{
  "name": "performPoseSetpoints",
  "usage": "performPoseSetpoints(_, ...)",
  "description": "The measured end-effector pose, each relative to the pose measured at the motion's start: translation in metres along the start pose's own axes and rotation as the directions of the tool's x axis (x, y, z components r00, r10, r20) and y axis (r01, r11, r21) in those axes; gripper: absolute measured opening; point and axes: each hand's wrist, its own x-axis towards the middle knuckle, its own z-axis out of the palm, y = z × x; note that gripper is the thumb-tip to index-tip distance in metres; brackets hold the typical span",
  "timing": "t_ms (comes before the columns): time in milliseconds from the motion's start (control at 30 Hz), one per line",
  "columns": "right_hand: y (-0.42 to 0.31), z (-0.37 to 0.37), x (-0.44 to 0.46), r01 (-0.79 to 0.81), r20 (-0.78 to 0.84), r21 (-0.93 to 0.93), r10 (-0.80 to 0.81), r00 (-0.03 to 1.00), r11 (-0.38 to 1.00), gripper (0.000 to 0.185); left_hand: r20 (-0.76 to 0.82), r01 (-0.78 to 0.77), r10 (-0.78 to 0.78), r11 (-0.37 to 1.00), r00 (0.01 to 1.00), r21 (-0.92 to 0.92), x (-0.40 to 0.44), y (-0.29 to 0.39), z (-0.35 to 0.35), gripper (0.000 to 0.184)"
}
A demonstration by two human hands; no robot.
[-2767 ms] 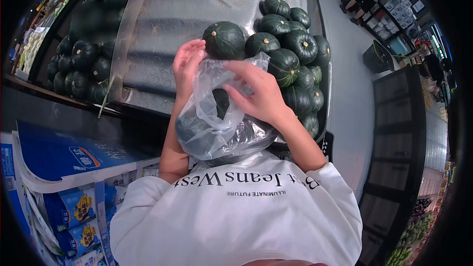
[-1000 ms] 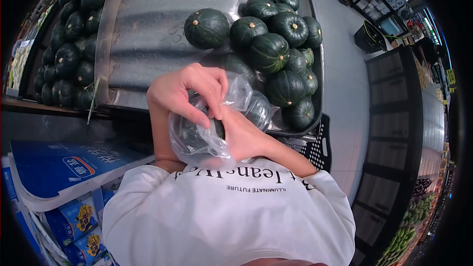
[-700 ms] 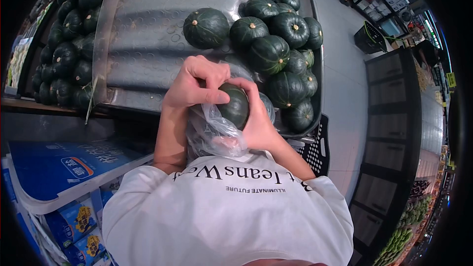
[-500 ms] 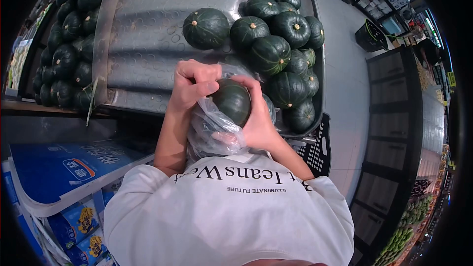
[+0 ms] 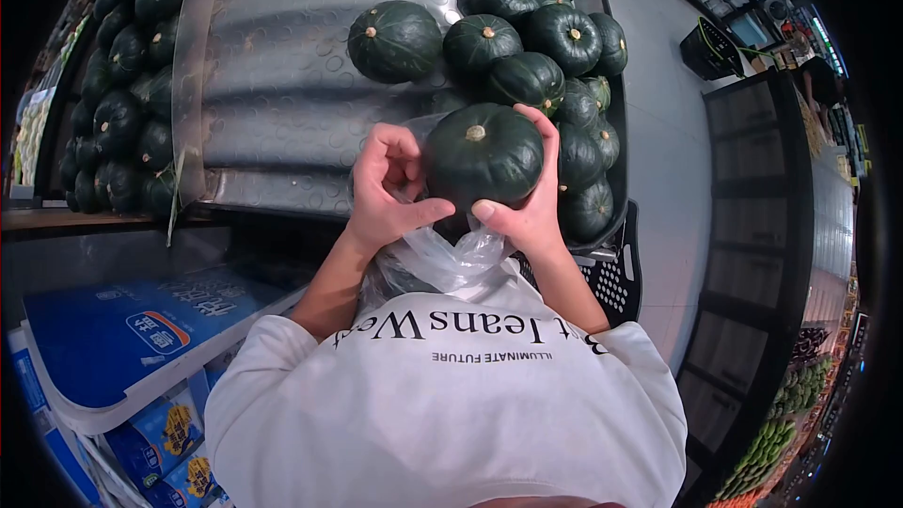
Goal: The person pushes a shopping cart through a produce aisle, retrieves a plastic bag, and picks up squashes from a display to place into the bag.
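Observation:
A round dark green pumpkin with a pale stem spot is held up in front of my chest. My right hand wraps its right side, thumb at the lower edge. My left hand is at its left with curled fingers, closed on the clear plastic bag, its thumb near the pumpkin's lower edge. The bag hangs bunched below the pumpkin, against my white shirt; what is inside it is mostly hidden. Just beyond, a single pumpkin lies on the grey ridged display mat.
Several pumpkins are heaped on the right of the display. Another pile stands at the far left. A blue box is at the lower left, a black perforated basket at the right, and dark cabinets line the aisle.
The pumpkin has come up out of the bag's mouth, toward the upper right, and its stem now shows. My right hand has risen with it; the bag has slipped lower.

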Motion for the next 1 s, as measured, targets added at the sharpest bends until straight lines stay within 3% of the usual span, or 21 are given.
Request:
performPoseSetpoints(100,0.004,-0.006,0.003,-0.007,-0.013,0.052,0.008,1.000,0.999,0.102,0.057,-0.096,0.087,0.981,0.995,0.171,0.005,0.002,0.010,0.089)
performPoseSetpoints(133,0.005,-0.008,0.003,-0.003,-0.011,0.034,0.004,1.000,0.999,0.103,0.084,-0.117,0.098,0.960,0.992,0.253,0.004,0.000,0.009,0.104)
performPoseSetpoints(233,0.007,-0.012,0.000,0.021,0.016,-0.012,-0.021,1.000,1.000,0.105,0.065,-0.062,0.048,0.970,0.997,0.235,0.010,0.010,0.020,0.111)
performPoseSetpoints(267,0.008,-0.014,0.000,0.045,0.033,-0.040,-0.043,0.999,0.998,0.105,0.123,-0.058,0.023,0.954,0.992,0.293,0.010,0.004,0.013,0.116)
performPoseSetpoints(367,0.007,-0.015,-0.002,0.050,0.063,-0.041,-0.047,0.997,0.998,0.107,0.211,0.011,-0.048,0.985,0.976,0.172,0.013,0.005,0.016,0.118)
performPoseSetpoints(467,0.007,-0.011,-0.003,0.047,0.080,-0.006,-0.047,0.996,0.999,0.110,0.276,-0.017,-0.101,0.918,0.956,0.395,0.013,0.015,0.011,0.116)
performPoseSetpoints(800,0.014,-0.007,-0.004,0.260,0.191,0.014,-0.257,0.947,0.966,0.120,0.278,-0.192,0.138,0.965,0.951,0.179,0.004,0.001,0.007,0.112)
performPoseSetpoints(1000,0.011,0.002,-0.007,0.156,0.116,-0.017,-0.153,0.981,0.988,0.124,0.254,-0.340,0.286,0.918,0.924,0.203,0.007,-0.004,0.007,0.110)
